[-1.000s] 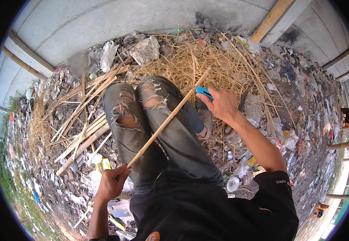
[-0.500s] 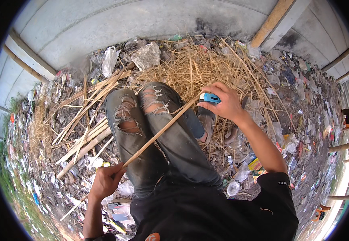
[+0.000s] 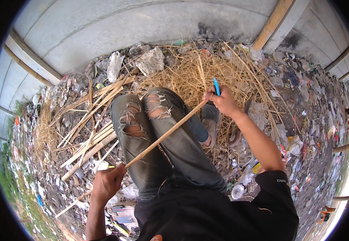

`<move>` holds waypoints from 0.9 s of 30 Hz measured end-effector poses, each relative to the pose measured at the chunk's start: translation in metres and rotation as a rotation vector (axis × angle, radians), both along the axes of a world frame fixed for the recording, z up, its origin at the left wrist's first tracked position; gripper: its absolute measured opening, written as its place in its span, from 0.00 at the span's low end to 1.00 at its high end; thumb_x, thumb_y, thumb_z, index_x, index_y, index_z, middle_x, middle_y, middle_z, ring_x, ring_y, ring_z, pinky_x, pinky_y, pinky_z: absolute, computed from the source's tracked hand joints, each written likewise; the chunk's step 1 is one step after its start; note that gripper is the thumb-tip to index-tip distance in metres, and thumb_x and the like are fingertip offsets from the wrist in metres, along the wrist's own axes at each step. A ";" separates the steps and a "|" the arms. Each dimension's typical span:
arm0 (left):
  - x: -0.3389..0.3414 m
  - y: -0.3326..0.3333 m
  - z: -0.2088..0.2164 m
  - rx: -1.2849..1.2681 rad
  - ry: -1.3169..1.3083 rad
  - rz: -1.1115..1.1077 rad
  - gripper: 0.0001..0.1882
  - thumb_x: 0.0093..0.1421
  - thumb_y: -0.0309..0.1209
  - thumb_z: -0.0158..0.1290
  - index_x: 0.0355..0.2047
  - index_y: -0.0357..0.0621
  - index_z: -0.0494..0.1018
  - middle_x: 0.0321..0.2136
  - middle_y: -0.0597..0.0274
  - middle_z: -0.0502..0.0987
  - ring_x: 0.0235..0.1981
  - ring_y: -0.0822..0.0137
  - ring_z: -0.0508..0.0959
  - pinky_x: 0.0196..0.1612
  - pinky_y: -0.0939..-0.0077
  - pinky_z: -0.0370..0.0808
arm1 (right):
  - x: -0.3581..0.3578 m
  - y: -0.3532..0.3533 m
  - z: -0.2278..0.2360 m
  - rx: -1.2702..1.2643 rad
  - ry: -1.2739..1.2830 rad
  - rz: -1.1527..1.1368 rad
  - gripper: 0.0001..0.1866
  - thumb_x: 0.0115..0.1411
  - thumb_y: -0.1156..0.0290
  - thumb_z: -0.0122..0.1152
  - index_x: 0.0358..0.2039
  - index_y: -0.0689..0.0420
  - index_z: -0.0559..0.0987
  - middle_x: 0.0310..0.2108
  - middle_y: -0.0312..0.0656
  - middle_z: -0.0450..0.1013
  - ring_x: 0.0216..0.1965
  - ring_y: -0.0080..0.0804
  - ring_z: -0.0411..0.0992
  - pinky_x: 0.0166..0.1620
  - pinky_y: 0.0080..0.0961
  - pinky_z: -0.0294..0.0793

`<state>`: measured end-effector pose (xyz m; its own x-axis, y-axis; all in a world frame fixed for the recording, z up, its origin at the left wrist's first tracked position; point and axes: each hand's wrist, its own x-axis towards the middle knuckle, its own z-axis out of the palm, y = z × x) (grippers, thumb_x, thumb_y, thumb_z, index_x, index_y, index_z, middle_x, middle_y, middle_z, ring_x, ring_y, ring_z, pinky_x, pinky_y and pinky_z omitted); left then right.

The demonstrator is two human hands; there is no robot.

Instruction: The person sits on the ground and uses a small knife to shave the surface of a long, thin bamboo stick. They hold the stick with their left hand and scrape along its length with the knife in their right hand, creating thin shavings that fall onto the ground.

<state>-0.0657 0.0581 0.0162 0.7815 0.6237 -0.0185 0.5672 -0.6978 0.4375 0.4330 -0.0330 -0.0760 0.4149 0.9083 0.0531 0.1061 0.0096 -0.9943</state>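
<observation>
A long, thin bamboo stick (image 3: 166, 135) slants across my knees, from low on the left to higher on the right. My left hand (image 3: 108, 182) is closed around its lower part, and a pale end sticks out behind the wrist. At the stick's upper end, my right hand (image 3: 222, 99) is closed, with thumb and fingers against the tip. It also holds a small blue hand tool (image 3: 216, 86), seen nearly edge-on, whose blade or working end I cannot make out. Pale shavings (image 3: 202, 72) lie or hang just beyond that hand.
A heap of straw-like shavings (image 3: 182, 78) spreads in front of my feet. Split bamboo strips (image 3: 92, 150) lie to the left of my torn jeans (image 3: 131, 120). Litter covers the ground, with a clear plastic cup (image 3: 237, 191) at right. A grey wall (image 3: 142, 24) stands ahead.
My right hand has turned, so the blue tool now points upward and shows its narrow side. The stick's upper end now stops at that hand. My left hand keeps its grip.
</observation>
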 end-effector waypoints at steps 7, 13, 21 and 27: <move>-0.006 -0.001 -0.001 0.114 0.021 -0.030 0.10 0.66 0.28 0.65 0.47 0.44 0.85 0.17 0.54 0.76 0.15 0.52 0.77 0.19 0.57 0.69 | 0.021 -0.012 0.014 0.142 0.740 0.029 0.14 0.74 0.64 0.63 0.34 0.61 0.77 0.30 0.43 0.74 0.11 0.14 0.55 0.20 0.17 0.58; -0.013 -0.002 -0.004 0.122 0.027 -0.026 0.09 0.66 0.28 0.64 0.46 0.42 0.84 0.18 0.54 0.76 0.15 0.53 0.77 0.19 0.57 0.69 | 0.011 -0.025 0.050 -0.014 0.345 -0.129 0.15 0.72 0.60 0.67 0.36 0.60 0.81 0.35 0.42 0.78 0.17 0.19 0.65 0.25 0.21 0.65; -0.017 -0.002 -0.013 0.202 0.011 -0.014 0.08 0.67 0.31 0.64 0.45 0.45 0.84 0.17 0.58 0.75 0.13 0.54 0.75 0.17 0.56 0.68 | -0.016 -0.035 0.025 0.081 -0.965 -0.205 0.28 0.56 0.47 0.80 0.49 0.55 0.87 0.49 0.41 0.79 0.40 0.39 0.83 0.43 0.35 0.83; -0.016 -0.004 -0.008 0.208 0.027 0.001 0.09 0.67 0.31 0.64 0.46 0.46 0.84 0.18 0.58 0.77 0.15 0.53 0.78 0.19 0.56 0.71 | 0.006 -0.014 0.000 0.134 -1.024 -0.076 0.19 0.61 0.54 0.76 0.49 0.49 0.87 0.52 0.37 0.81 0.38 0.39 0.84 0.40 0.34 0.83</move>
<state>-0.0821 0.0541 0.0086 0.7816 0.6174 0.0895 0.5780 -0.7706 0.2685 0.4388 -0.0466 -0.0761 0.1701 0.8425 0.5112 0.9053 0.0714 -0.4188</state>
